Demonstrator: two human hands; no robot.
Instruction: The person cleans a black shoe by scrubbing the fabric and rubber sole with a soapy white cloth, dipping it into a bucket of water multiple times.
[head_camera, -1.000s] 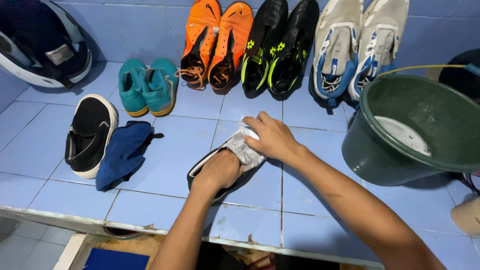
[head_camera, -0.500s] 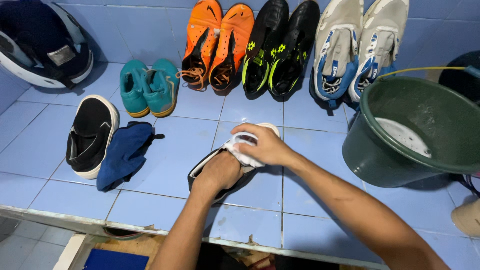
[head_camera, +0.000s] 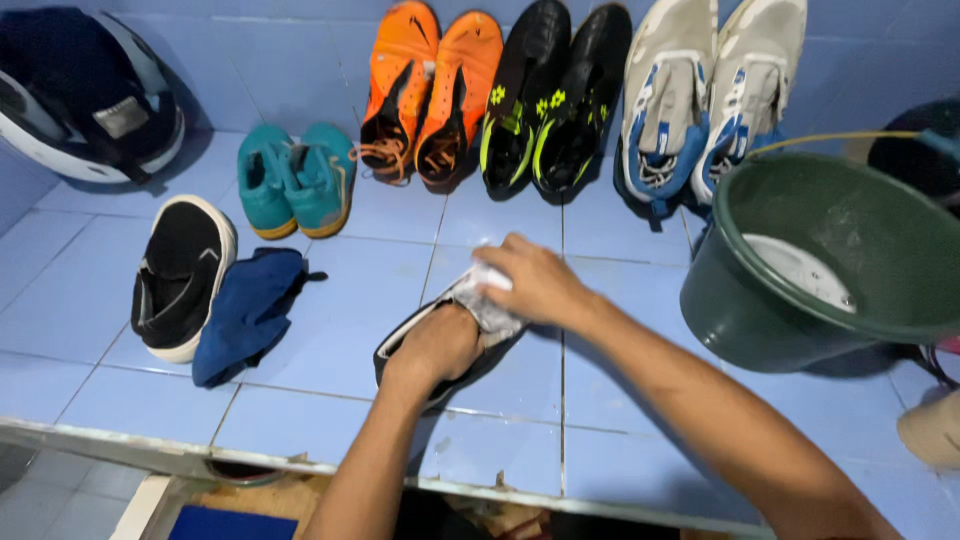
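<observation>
Hands work one black shoe (head_camera: 440, 350) on the blue tiled desk (head_camera: 330, 300): left hand (head_camera: 440, 345) tucked inside it, right hand (head_camera: 535, 285) clamped on a pale cloth (head_camera: 490, 305) against its upper, apparently mid-wipe.

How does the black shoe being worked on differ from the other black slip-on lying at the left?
The held shoe has the left hand inside it and the right hand pressing a white cloth on its toe; the left slip-on lies untouched beside a blue cloth. Both are black with white soles, on the blue tiles.
</observation>
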